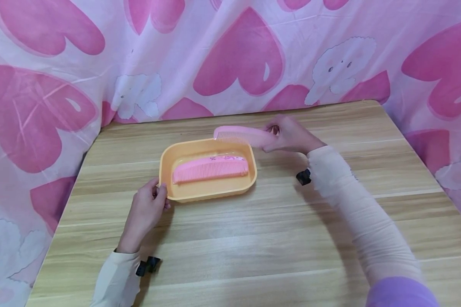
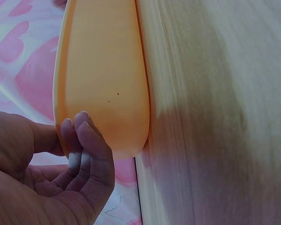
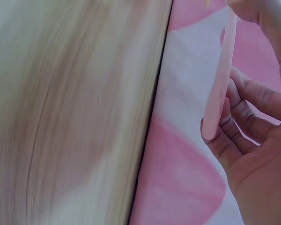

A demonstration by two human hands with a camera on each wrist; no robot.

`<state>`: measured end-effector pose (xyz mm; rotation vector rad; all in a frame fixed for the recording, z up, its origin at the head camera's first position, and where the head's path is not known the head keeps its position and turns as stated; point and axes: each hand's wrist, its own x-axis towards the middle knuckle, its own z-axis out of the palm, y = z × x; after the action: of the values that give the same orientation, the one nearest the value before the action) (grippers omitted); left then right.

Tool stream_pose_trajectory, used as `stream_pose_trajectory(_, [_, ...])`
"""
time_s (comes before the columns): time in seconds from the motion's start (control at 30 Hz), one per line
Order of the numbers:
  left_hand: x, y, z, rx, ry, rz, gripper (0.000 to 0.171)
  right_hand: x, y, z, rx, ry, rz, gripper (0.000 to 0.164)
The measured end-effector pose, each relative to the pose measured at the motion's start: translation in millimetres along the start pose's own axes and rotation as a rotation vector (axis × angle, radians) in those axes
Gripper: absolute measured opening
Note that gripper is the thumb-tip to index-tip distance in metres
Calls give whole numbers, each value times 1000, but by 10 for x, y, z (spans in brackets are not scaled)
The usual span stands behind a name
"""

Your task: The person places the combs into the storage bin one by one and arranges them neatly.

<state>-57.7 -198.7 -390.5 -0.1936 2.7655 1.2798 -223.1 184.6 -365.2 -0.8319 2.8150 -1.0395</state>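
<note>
A pale orange plastic tray (image 1: 207, 194) with raised walls stands on the table. Inside it lies a pink comb (image 1: 211, 168), teeth toward the near side, with a printed strip along its back. My left hand (image 1: 147, 209) pinches the tray's near left corner, thumb over the rim and fingers against the outer wall, as the left wrist view shows. Another, lighter pink comb (image 1: 242, 133) is in my right hand (image 1: 292, 135), gripped by its right end between thumb and fingers. It hangs over the tray's far right rim, teeth pointing down.
The wood-grain table (image 1: 253, 243) extends toward me and to both sides. Behind it hangs a pink curtain (image 1: 169, 55) with hearts and white cartoon animals, close to the table's far edge. Small black devices (image 1: 303, 177) sit at both wrists.
</note>
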Motion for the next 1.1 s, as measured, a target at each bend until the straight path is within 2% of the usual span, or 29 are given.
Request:
stream_pose_trajectory(0.23, [1,-12,2,-10,6,-8,36,115,-192,182,-10,-44,-80,43])
stream_pose_trajectory(0.37, [1,-24,0,-13,10,-5,35,178,-338,269,-12,-83,-95,42])
stream_pose_trajectory(0.5, [0,-33,2,-13,12,0,36,247,-466,364,-25,-112,-121,47])
stream_pose_trajectory(0.83, [4,-11,0,-18,-2,-26,41,355,-729,559,-53,-194,-167,53])
stream_pose_trajectory(1.1, [14,8,5,-15,-19,-39,44,360,-806,673,-25,-247,-142,50])
